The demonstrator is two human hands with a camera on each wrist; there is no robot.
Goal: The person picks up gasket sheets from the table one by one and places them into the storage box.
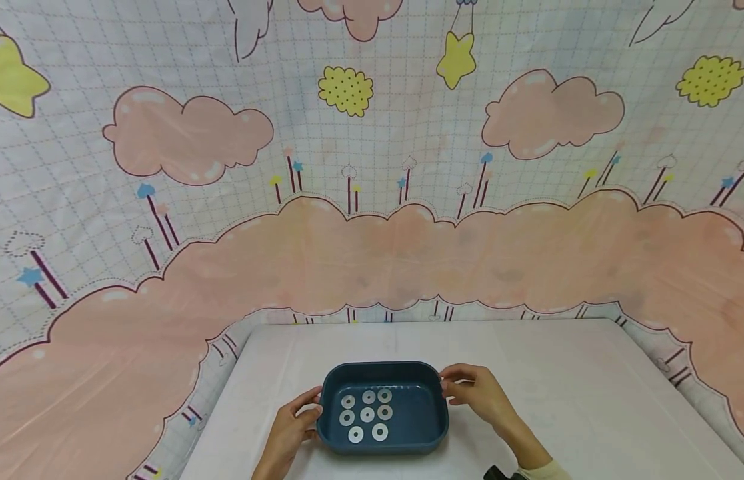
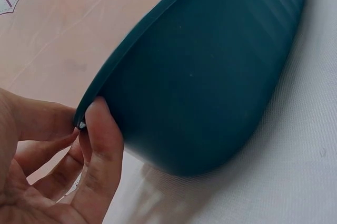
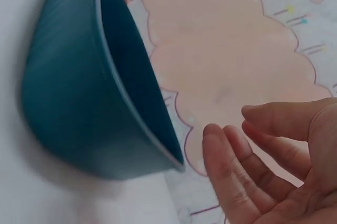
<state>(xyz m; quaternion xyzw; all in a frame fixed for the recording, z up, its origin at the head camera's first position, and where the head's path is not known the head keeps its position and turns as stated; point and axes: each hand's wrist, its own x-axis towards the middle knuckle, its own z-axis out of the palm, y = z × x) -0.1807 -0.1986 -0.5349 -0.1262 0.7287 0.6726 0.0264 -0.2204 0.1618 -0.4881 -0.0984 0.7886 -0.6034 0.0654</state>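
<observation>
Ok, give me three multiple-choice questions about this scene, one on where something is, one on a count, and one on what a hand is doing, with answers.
1. Where are the white rings?
A. Inside the blue tray
B. On the table beside the tray
C. In the right hand

2. How many white rings are there?
A. Four
B. Eight
C. Twelve

3. What is the left hand doing?
A. Lying flat on the table far from the tray
B. Touching the tray's left rim with its fingers
C. Holding a ring in the air

Answers:
1. A: the head view shows all the rings on the floor of the blue tray, which sits on the table.
2. B: eight rings can be counted in three rows.
3. B: the left wrist view shows the thumb against the rim; the right hand is at the opposite end, its fingers relaxed.
</observation>
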